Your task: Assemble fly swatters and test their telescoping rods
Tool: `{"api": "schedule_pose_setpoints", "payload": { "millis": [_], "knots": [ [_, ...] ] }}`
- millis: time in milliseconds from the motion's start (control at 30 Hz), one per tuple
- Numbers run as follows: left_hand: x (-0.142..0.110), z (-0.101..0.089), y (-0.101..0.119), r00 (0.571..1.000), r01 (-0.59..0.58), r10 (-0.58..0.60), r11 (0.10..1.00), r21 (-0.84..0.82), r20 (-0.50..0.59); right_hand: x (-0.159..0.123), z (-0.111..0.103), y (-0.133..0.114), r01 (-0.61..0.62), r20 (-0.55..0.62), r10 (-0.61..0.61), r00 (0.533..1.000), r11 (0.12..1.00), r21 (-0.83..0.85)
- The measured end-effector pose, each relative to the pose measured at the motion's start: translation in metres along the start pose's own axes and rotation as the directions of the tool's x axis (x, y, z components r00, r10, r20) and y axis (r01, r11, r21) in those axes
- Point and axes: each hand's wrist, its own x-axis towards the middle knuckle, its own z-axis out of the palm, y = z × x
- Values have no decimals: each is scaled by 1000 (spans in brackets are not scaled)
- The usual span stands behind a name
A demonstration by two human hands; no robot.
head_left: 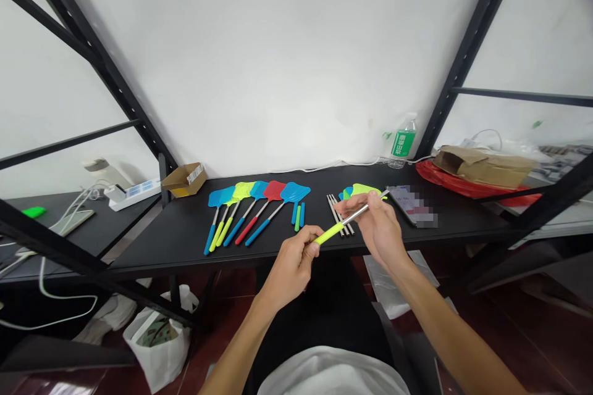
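My left hand (291, 262) is closed on the lower end of a yellow fly swatter handle (330, 234). A silver metal rod (356, 215) runs out of that handle, up and to the right. Around the rod's upper part my right hand (377, 228) is closed, thumb and fingers pinching it. Behind the right hand lie loose swatter heads, a yellow one (364, 189) on top of blue. Several bare metal rods (332, 202) rest beside them, partly covered by the hand. Short blue and green handles (298, 217) lie just beyond the left hand.
Several whole fly swatters (254, 213) in blue, yellow and red lie in a row on the black table (176, 244). An open cardboard box (185, 180) stands at the back left. A water bottle (403, 142) and a phone (407, 203) are at right, near red plastic (430, 176).
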Motion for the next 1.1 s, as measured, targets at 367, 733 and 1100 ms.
{"api": "schedule_pose_setpoints", "payload": {
  "millis": [367,733,1100],
  "knots": [
    [5,4,2,989,97,-99,995,-17,-107,38,-50,46,71,131,-2,991,847,-526],
    [0,-10,-7,984,74,-63,995,63,-164,61,-131,84,9,6,45,999,-50,-999],
    [1,-10,-6,985,65,-54,996,61,-163,55,-114,71,38,51,-81,995,-150,-988]
  ]
}}
